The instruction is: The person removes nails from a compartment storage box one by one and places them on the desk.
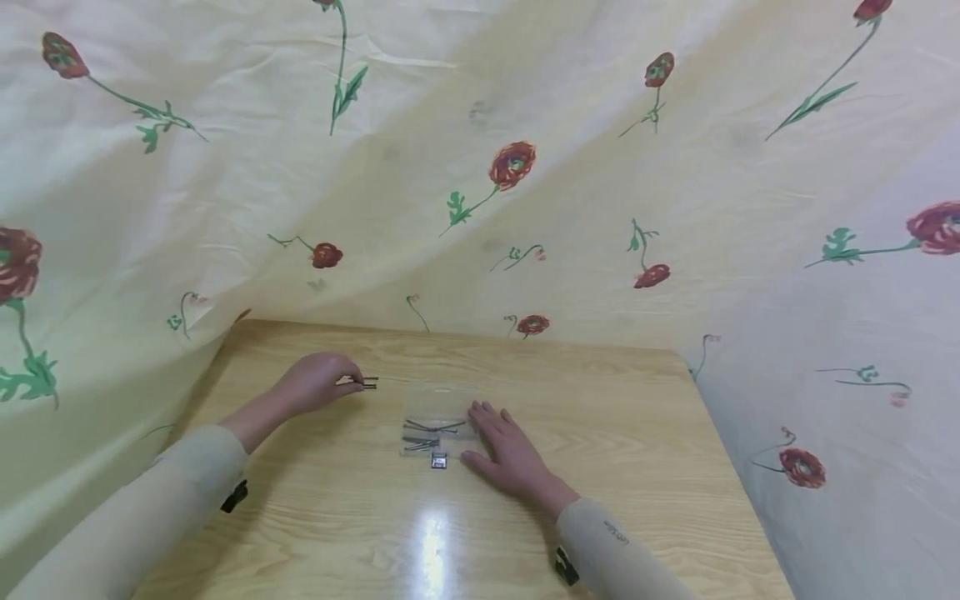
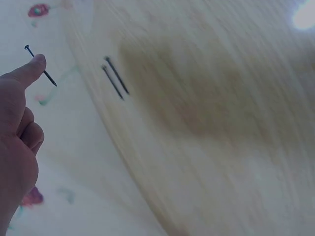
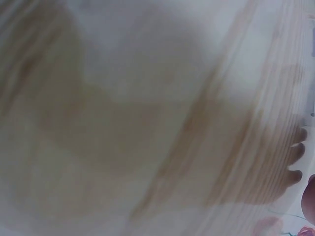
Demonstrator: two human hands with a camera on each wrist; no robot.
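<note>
My left hand (image 1: 318, 383) pinches a dark nail (image 2: 49, 77) between thumb and finger, its head and point sticking out on either side. In the left wrist view, two more nails (image 2: 118, 78) lie side by side on the wooden table, to the right of that hand. Flat on the tabletop, my right hand (image 1: 512, 454) has its fingers stretched out along the right edge of a clear plastic container (image 1: 431, 393). Several dark nails (image 1: 423, 442) are in the container, some crossed over each other. In the right wrist view only blurred fingertips (image 3: 295, 152) show at the right edge.
A small square piece with a dark outline (image 1: 438, 461) sits at the container's near edge. The light wooden table (image 1: 615, 433) is bordered by a flower-printed cloth (image 1: 420, 167) at the back and sides. A bright reflection glares on the tabletop in front.
</note>
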